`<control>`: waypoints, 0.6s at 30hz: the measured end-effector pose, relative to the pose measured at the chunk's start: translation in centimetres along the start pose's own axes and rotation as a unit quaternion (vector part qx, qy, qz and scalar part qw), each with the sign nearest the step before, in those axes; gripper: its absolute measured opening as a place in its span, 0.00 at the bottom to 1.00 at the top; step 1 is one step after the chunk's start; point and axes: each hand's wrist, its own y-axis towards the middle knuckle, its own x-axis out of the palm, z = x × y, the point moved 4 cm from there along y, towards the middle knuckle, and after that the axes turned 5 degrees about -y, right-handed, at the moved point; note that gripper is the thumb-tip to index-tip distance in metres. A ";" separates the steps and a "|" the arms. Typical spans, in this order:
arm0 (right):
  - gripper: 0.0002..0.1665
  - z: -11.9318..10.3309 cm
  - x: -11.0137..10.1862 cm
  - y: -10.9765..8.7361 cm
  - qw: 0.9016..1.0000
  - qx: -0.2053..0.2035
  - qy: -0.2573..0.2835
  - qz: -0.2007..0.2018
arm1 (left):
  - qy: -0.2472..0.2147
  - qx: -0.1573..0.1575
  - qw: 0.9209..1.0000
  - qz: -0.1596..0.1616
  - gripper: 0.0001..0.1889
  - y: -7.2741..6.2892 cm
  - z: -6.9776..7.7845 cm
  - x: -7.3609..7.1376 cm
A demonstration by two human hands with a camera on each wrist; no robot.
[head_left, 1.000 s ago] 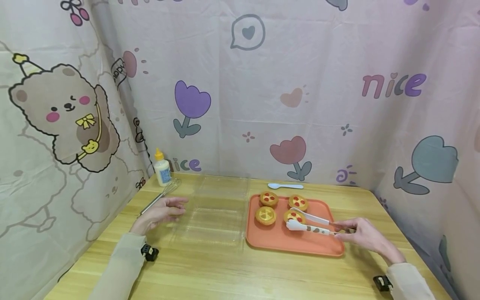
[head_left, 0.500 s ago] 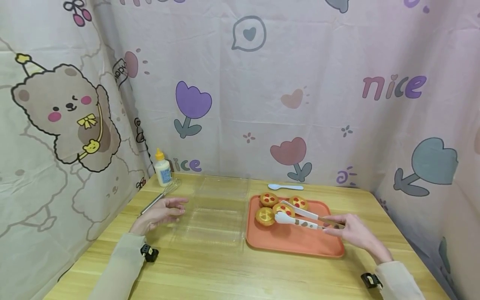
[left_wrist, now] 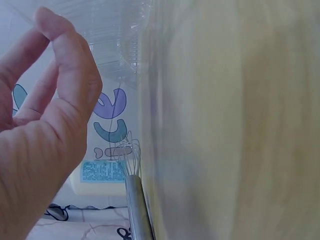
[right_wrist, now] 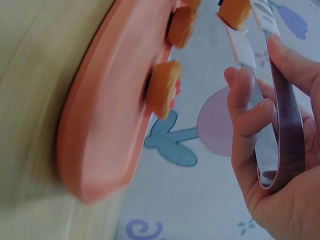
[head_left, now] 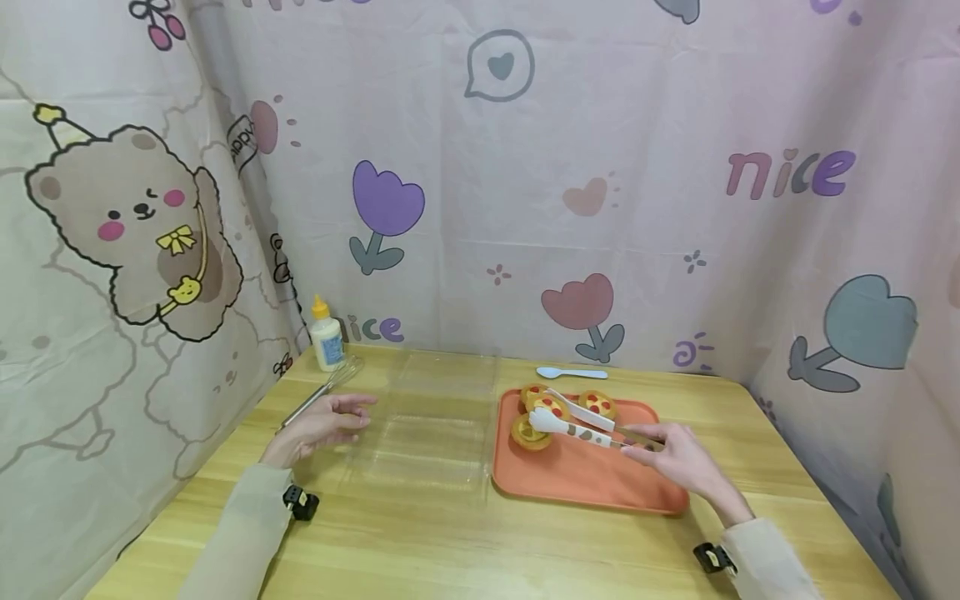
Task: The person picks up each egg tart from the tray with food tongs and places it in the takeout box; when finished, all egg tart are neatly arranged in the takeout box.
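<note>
In the head view, the right hand (head_left: 675, 457) grips steel tongs with white, brown-spotted arms (head_left: 588, 435), which pinch a small round golden tart with a yellow, red-dotted top (head_left: 551, 406) over the back left of a shallow orange tray (head_left: 600, 483). The tart looks light, with a firm moulded shell; its side wall below the rim seems the best hold, since a pinch on the smooth curve could let it swivel. The left hand (head_left: 318, 425) holds nothing, its fingers loosely spread beside a clear, thin plastic container (head_left: 431, 450) that probably flexes and slides easily on the wooden desk (head_left: 420, 550). On the pale fabric backdrop (head_left: 450, 200), "nice" reads plainly at upper right; lower left, only "ice" shows beside a white squeeze bottle with a yellow cap (head_left: 327, 346). The left wrist view shows those bare, bent fingers near a wire whisk with a metal handle (left_wrist: 137, 205); print on the bottle's blue label (left_wrist: 102, 171) is too blurred to read. The right wrist view shows thumb and fingers on opposite tong arms, spaced narrowly, the tart between the tips, clear of the tray.
</note>
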 end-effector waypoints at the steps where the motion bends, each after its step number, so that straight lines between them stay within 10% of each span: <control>1: 0.24 -0.2 0.1 0.1 1.000 -0.001 -0.001 0.004 | 0.001 0.000 1.000 0.002 0.32 0.1 0.1 0.0; 18: 0.22 -5.0 3.4 2.8 0.999 -0.023 0.029 -0.013 | -0.013 0.006 1.000 -0.012 0.35 0.1 0.1 0.2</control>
